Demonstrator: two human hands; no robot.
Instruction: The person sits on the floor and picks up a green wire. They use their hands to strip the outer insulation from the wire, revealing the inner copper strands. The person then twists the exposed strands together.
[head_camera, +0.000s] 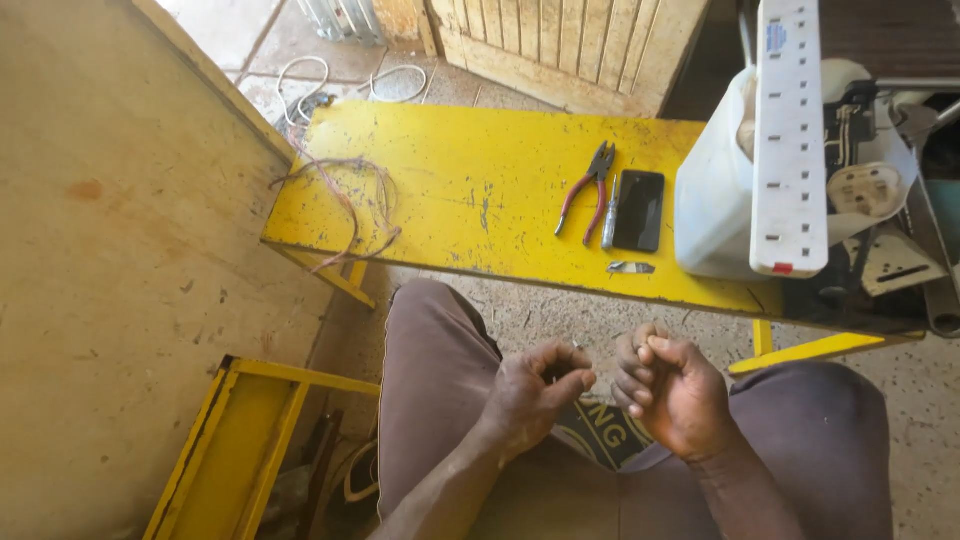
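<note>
A tiny metal piece (574, 347) is pinched at the left hand (530, 392) fingertips over the lap, right hand (668, 392) curled shut, contents not discernible; best kept low and steady, pliers (590, 187) within reach on bench (450, 190).

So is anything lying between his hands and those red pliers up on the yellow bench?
Nothing visible blocks the way. The left hand and right hand are over the lap, and the pliers lie on the yellow bench beyond its front edge, beside a phone.
</note>
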